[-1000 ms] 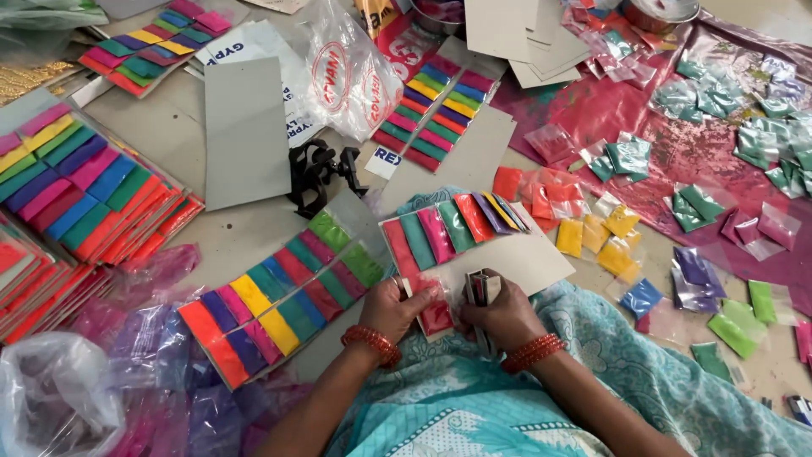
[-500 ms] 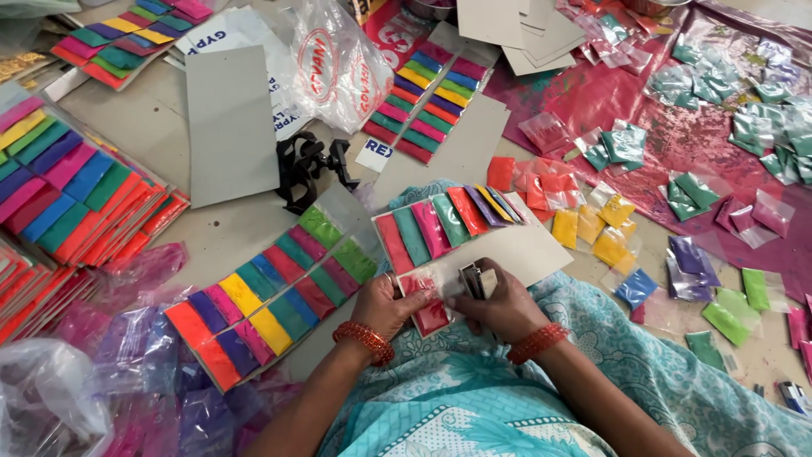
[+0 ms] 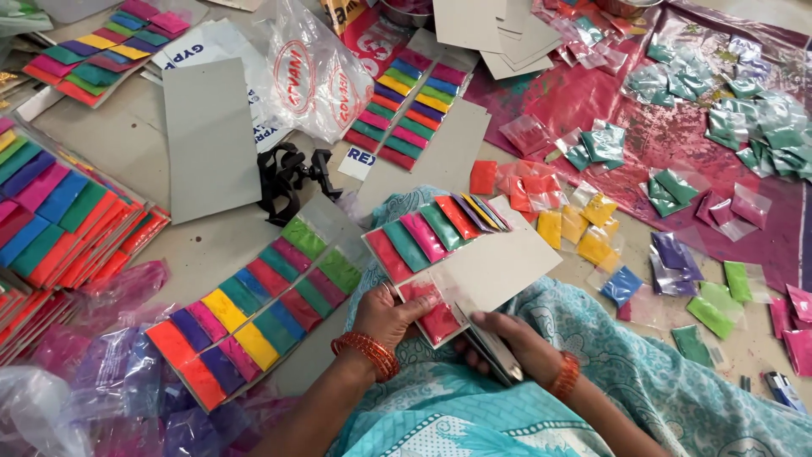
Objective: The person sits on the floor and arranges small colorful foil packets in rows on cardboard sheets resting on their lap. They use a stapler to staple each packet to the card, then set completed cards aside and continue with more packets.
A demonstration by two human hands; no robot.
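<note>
Sitting on the floor (image 3: 211,237), the person is working among heaps of colour packets, the magenta sheet (image 3: 677,135) spreading away at two o'clock. The grey card (image 3: 461,254) is lying across the lap, its long axis running from seven o'clock up to one o'clock, the filled end pointing toward one. The left hand (image 3: 385,317) is pinching the card's near corner, thumb pressing a red packet (image 3: 436,317) down. The right hand (image 3: 516,347) is closing around a stapler (image 3: 491,351) under the card's edge. I reckon the packet could be slipping crooked if that thumb eases, or the staple could be piercing the powder pouch.
</note>
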